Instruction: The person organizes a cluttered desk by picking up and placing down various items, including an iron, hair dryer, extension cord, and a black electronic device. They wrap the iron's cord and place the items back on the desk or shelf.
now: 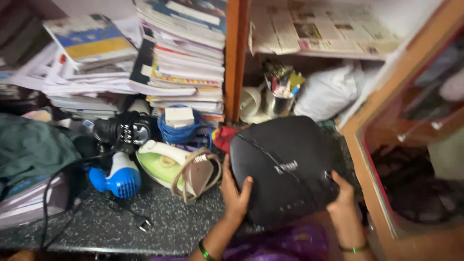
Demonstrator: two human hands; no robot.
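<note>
I hold a black rounded-square appliance with both hands, tilted over the edge of a dark speckled stone counter. My left hand grips its left edge, fingers up over the lid. My right hand grips the lower right corner. A thin black cord runs across the lid. Both wrists wear green bangles. Just left of the appliance lies a green and white clothes iron on its side, its cord wrapped around it.
A blue and white hair dryer and a black plug lie at the left, a coil of blue cord behind. Stacks of books and papers fill the shelf. A steel cup of pens stands behind a wooden post. A wooden cabinet door is right.
</note>
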